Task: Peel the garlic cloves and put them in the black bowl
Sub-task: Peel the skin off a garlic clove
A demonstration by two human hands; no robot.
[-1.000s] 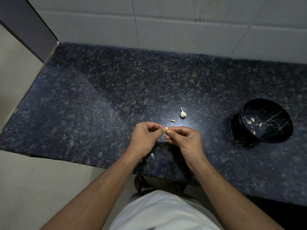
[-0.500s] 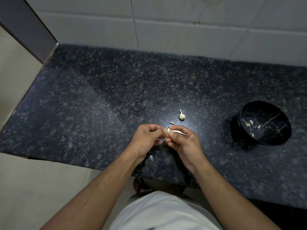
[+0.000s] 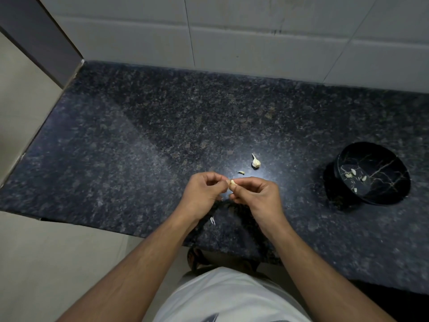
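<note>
Clove (image 3: 232, 183) pinched between left hand (image 3: 202, 194) and right hand (image 3: 257, 194), frame centre. Bowl (image 3: 385, 199) lies far right, nearer right hand; likely drop-off side.

Unpeeled clove (image 3: 255, 161) on the counter (image 3: 139, 140) behind both hands; bowl (image 3: 380, 198) far right

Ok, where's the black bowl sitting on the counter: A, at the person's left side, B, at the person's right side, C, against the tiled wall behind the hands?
B: the black bowl sits on the counter out beyond the right hand.
</note>
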